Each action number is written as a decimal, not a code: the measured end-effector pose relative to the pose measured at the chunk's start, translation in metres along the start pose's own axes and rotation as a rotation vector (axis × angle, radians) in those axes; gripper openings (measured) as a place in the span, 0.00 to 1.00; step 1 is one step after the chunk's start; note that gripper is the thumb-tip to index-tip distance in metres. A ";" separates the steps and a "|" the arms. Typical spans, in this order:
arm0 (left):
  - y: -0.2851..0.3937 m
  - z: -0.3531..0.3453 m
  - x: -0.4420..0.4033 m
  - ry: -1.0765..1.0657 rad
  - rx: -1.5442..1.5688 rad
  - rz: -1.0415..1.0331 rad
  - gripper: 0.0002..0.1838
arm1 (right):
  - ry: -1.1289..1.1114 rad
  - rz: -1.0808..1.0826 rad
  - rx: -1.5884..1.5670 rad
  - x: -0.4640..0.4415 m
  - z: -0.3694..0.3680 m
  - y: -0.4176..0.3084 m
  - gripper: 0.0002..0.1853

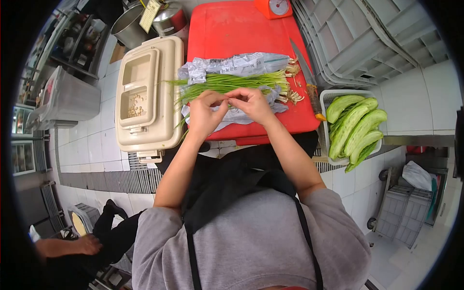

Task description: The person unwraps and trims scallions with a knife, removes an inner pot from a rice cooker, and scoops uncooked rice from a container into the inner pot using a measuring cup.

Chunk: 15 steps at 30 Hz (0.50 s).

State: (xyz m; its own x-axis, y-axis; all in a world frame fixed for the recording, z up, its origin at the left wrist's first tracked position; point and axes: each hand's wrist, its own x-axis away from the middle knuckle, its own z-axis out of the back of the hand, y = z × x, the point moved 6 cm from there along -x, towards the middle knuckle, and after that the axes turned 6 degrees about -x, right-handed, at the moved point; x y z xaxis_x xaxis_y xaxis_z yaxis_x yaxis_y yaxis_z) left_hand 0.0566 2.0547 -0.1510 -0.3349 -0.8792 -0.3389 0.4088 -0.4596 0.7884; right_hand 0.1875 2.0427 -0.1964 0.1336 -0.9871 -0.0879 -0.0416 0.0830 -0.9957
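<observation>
green stalks (229, 84) lie just beyond left grip (207, 110) and right grip (253, 103).

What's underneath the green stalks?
Crumpled printed paper shows along both edges of the green stalks, lying on the red surface. Directly beneath, the stalks themselves cover whatever is there.

Nothing I can read from here
Print on the crumpled paper (232, 65) at twelve o'clock, the tag (150, 15) at eleven and the scale dial (279, 7) near one is too small or blurred to make out.
</observation>
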 end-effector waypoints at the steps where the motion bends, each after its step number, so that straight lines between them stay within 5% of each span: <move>1: -0.013 -0.003 0.008 -0.019 0.147 0.127 0.05 | 0.018 -0.053 -0.187 0.004 -0.002 0.009 0.11; 2: -0.019 -0.002 0.014 -0.021 0.150 0.134 0.05 | 0.036 -0.106 -0.374 0.009 -0.004 0.017 0.09; 4: -0.046 -0.009 0.028 0.052 0.993 0.472 0.06 | 0.077 -0.203 -0.402 0.021 -0.007 0.027 0.09; 5: -0.045 -0.012 0.032 -0.025 1.268 0.389 0.05 | 0.118 -0.291 -0.429 0.028 -0.008 0.035 0.08; 6: -0.047 -0.016 0.035 -0.020 1.267 0.387 0.05 | 0.114 -0.291 -0.428 0.032 -0.009 0.041 0.08; 8: -0.017 -0.032 0.047 -0.359 1.603 0.206 0.10 | -0.104 -0.507 -0.574 0.048 -0.036 0.063 0.09; 9: -0.011 -0.040 0.054 -0.473 1.558 0.320 0.15 | -0.054 -0.483 -0.495 0.057 -0.048 0.059 0.08; 10: -0.001 -0.047 0.060 -0.587 1.508 0.432 0.22 | -0.002 -0.455 -0.416 0.065 -0.058 0.055 0.08; 11: 0.025 -0.045 0.059 -0.637 1.459 0.411 0.29 | -0.398 -0.431 -0.557 0.081 -0.079 0.122 0.11; 13: 0.046 -0.050 0.058 -0.687 1.410 0.387 0.39 | -0.342 -0.440 -0.387 0.083 -0.079 0.087 0.11; 15: 0.050 -0.054 0.059 -0.707 1.740 0.259 0.55 | -0.485 -0.411 -0.202 0.070 -0.074 0.066 0.10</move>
State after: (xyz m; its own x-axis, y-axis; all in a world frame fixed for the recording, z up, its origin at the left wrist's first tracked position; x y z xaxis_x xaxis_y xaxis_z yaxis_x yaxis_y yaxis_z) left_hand 0.1036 1.9735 -0.1597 -0.8375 -0.4829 -0.2557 -0.5419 0.6742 0.5017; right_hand 0.1208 1.9686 -0.2657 0.6068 -0.7554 0.2473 -0.0704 -0.3610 -0.9299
